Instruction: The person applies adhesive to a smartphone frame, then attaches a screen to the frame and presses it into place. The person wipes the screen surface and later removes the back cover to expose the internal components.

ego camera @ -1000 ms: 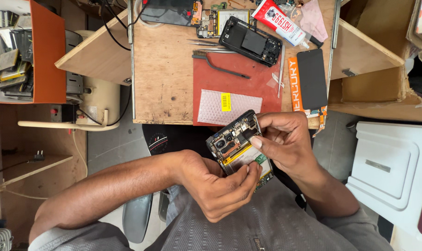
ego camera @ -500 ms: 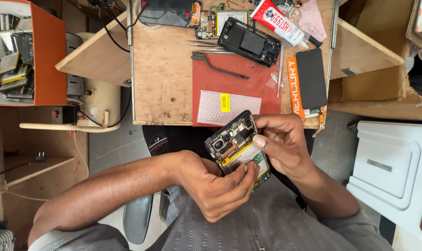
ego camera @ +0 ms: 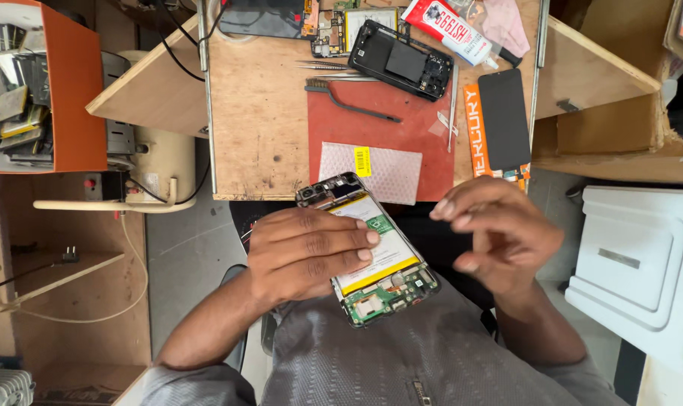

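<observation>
Left hand (ego camera: 311, 252) grips my opened phone (ego camera: 371, 248) flat over my lap, steadying it, right hand (ego camera: 499, 233) loose, empty beside

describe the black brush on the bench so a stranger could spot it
On the wooden bench lies a red mat. The black brush lies across the mat's upper left corner, below the tweezers. It alone is long, thin and black, bristled at its left end.
</observation>
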